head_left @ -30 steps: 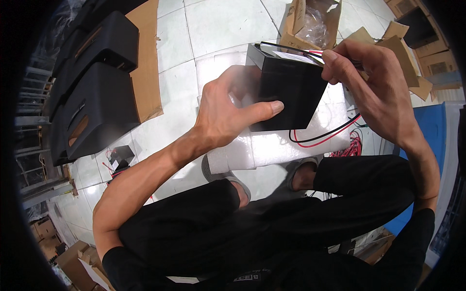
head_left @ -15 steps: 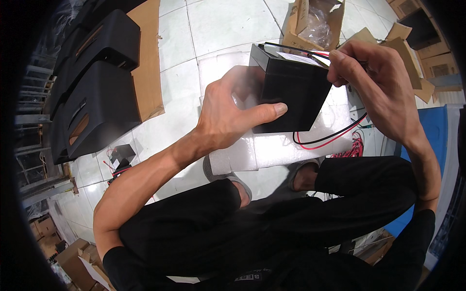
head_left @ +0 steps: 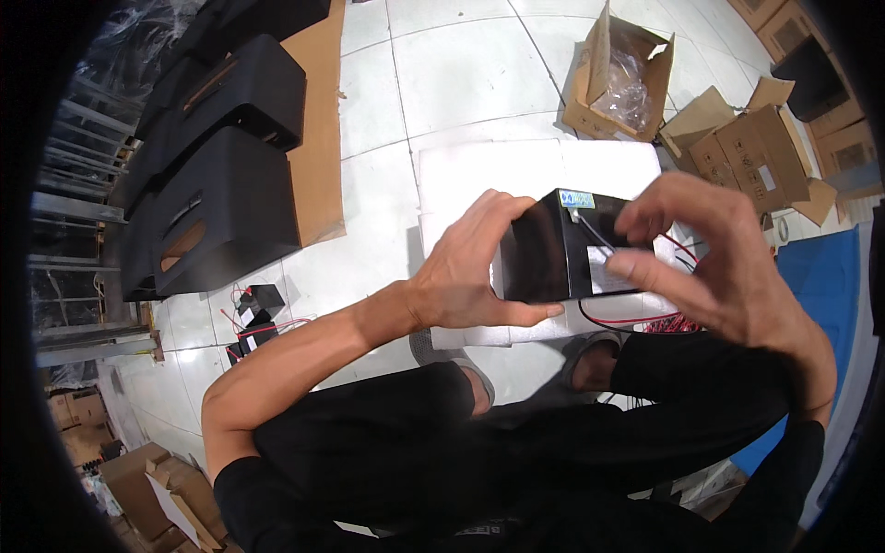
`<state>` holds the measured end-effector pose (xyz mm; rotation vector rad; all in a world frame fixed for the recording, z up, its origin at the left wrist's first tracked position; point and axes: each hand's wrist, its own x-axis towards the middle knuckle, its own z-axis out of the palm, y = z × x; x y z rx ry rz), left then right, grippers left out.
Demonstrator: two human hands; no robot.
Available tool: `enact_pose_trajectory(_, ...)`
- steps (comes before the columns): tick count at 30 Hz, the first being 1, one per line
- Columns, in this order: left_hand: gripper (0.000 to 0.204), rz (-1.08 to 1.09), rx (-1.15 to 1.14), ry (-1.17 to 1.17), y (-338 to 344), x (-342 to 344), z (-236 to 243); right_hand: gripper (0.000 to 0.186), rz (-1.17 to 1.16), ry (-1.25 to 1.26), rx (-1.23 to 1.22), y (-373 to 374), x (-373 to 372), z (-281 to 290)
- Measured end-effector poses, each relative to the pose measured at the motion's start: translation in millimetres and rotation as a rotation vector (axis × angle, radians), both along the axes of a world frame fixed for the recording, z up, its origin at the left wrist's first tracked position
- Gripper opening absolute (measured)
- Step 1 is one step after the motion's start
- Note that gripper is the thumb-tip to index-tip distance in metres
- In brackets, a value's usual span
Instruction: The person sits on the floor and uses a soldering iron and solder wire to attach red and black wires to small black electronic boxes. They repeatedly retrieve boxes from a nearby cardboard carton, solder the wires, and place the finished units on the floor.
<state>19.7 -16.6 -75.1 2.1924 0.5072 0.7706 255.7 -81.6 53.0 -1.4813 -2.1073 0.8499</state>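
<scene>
My left hand (head_left: 461, 276) grips a black box-shaped battery (head_left: 536, 258), thumb along its near edge and fingers behind it. The battery is tilted, so a face with a small coloured sticker and a pale label shows. From a terminal near the sticker, a dark wire (head_left: 593, 232) runs across that face toward my right thumb. My right hand (head_left: 724, 263) hovers at the battery's right end, slightly blurred, thumb and curled fingers apart. Red and black leads (head_left: 608, 319) loop below the battery. Beneath it lies a white foam block (head_left: 489, 175).
Large black housings (head_left: 226, 207) stand on cardboard at the left. Smaller black batteries (head_left: 263, 302) with leads lie on the tiles nearby. An open carton (head_left: 590, 115) holding clear plastic and another carton (head_left: 751, 157) stand at far right. A red wire bundle (head_left: 673, 324) lies near my right knee.
The battery has been turned, bringing the stickered face and terminal wire into view. My right fingers have moved from a pinch at its top edge to apart. The head view has shifted.
</scene>
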Motion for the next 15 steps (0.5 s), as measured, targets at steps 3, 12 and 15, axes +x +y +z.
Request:
enact_pose_trajectory(3, 0.088, -0.020, 0.051, -0.020, -0.8, 0.1, -4.3, 0.024, 0.137, -0.140, 0.067, -4.3, -1.2, -2.6)
enact_pose_trajectory(12, 0.091, -0.077, 0.019, 0.040, 1.3, 0.1, -1.1, 0.020, 0.222, -0.278, 0.218, -20.1, -14.5, -7.1)
enact_pose_trajectory(15, 0.091, -0.032, -0.123, 0.151, -2.4, -1.2, 2.5, 0.019, 0.241, -0.242, 0.187, -20.4, -17.5, -9.7)
